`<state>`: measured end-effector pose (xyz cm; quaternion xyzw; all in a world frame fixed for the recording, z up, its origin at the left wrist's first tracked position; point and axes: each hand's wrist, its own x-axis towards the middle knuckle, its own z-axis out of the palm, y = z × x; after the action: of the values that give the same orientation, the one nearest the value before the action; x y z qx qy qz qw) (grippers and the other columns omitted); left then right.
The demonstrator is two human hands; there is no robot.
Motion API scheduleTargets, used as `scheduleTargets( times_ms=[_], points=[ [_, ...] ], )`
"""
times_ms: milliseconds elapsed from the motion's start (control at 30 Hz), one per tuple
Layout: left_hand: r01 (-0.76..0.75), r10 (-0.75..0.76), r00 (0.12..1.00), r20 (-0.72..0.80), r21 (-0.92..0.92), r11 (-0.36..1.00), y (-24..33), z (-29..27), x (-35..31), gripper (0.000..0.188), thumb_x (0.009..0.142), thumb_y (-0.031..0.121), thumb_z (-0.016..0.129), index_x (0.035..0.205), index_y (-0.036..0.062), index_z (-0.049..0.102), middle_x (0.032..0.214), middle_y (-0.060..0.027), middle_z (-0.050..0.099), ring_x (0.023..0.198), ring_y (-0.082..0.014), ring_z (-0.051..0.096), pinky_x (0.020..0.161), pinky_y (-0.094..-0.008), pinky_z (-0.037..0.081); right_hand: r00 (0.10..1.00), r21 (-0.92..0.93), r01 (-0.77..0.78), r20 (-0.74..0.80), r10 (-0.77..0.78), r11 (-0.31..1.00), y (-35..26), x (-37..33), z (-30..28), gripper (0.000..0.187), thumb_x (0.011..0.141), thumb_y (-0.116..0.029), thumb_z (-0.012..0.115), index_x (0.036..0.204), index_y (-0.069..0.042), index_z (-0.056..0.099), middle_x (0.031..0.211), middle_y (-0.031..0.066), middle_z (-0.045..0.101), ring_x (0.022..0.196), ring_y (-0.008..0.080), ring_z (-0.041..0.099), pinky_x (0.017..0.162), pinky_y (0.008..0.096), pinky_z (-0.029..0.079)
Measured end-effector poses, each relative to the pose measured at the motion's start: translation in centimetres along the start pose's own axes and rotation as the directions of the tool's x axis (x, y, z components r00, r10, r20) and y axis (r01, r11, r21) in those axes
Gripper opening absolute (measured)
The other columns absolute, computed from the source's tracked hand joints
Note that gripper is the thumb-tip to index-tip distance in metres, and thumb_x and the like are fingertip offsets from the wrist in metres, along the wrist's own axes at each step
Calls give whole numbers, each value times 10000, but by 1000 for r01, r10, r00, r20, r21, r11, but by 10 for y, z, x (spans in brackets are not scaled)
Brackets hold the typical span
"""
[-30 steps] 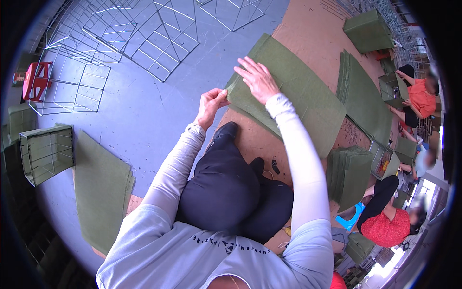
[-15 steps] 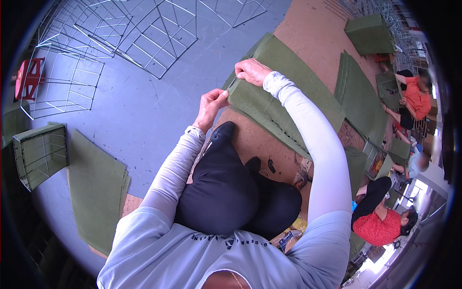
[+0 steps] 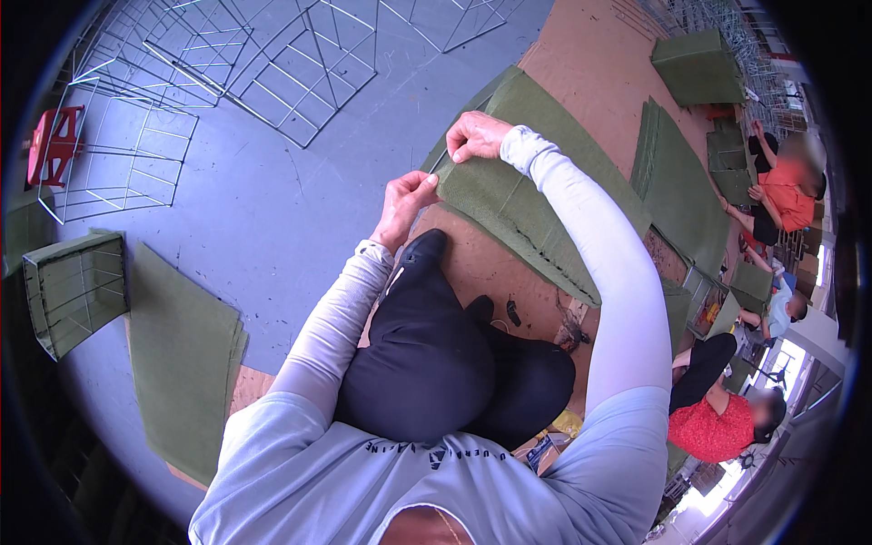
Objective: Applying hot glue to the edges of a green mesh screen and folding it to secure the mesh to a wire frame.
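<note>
A green felt-like panel (image 3: pixel 509 204) lies across in front of my knees, on top of larger green sheets (image 3: pixel 577 150). At its near left corner my left hand (image 3: pixel 406 207) is closed, thumb and fingers pinching the edge. Just above and to the right, my right hand (image 3: pixel 477 136) is closed on the panel's upper left edge, fingertips pressed together. Between the two hands a thin grey rod or wire (image 3: pixel 439 162) shows along that edge. Whether my right fingers also hold something small is hidden.
Bare wire frames (image 3: pixel 304 82) stand on the grey floor at far left, beside a red stool (image 3: pixel 56 145). A green-lined wire basket (image 3: pixel 77 291) and green sheets (image 3: pixel 182 354) lie left. More sheets (image 3: pixel 681 173), a green box (image 3: pixel 698 68) and several seated people are at right.
Both hands keep their hold on the panel's corner and edge. My right hand has turned slightly, its fingertips lower. At far right, the person in orange has shifted an arm.
</note>
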<state>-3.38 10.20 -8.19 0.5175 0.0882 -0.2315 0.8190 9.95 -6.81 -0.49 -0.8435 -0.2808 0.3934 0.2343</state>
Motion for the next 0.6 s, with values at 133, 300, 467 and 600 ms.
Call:
scheduleTargets(
  times_ms=[133,300,467,600],
  points=[
    [-24,24,999,-22,-4,1000,0,5,2,225,917,224,548,878,10,606,799,-27,610,741,-103,593,765,-268,506,1000,12,-18,6,18,1000,5,1,-2,112,683,-123,697,776,-62,682,711,63,654,701,185,615,655,330,475],
    [120,-122,992,-39,-35,992,1,10,-16,306,891,298,584,890,-8,602,803,-61,615,751,-135,620,741,-274,516,997,-40,-73,24,74,997,3,5,1,141,696,-150,712,811,-72,687,762,77,668,769,212,629,702,354,476],
    [237,-240,969,49,59,970,3,37,-28,391,850,369,631,900,-18,610,810,-85,634,746,-144,635,702,-264,505,1000,-41,-2,-28,1,999,0,1,3,120,675,-120,668,746,-25,653,673,68,633,637,179,583,606,326,455],
    [184,-186,983,7,109,977,-9,43,-25,360,799,345,696,766,-9,638,700,-79,631,614,-131,591,561,-263,464,993,-54,-103,46,106,993,-3,7,-3,158,703,-159,728,825,-66,690,797,75,674,784,203,630,717,349,479]
  ],
)
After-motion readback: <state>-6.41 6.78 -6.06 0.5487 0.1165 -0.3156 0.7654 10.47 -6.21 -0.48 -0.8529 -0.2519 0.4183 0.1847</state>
